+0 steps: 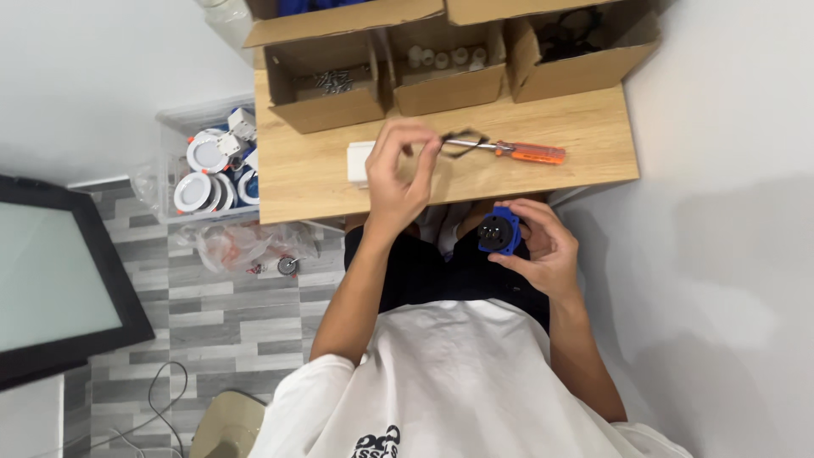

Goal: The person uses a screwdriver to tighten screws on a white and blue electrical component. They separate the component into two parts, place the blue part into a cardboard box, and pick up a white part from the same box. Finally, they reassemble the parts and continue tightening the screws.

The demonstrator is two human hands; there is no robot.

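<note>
Two hands work at the frame's centre: the right hand (543, 250) cradles a blue round plug part (498, 231) just below the wooden table (593, 144) edge, fingers curled round it, while the left hand (398, 174) pinches something too small to identify above the tabletop. Judging by this, keeping the blue part face-up and steady helps. An orange-handled screwdriver (517, 151) lies just right of the left hand; cardboard boxes (441, 89) line the table's upper edge.
</note>
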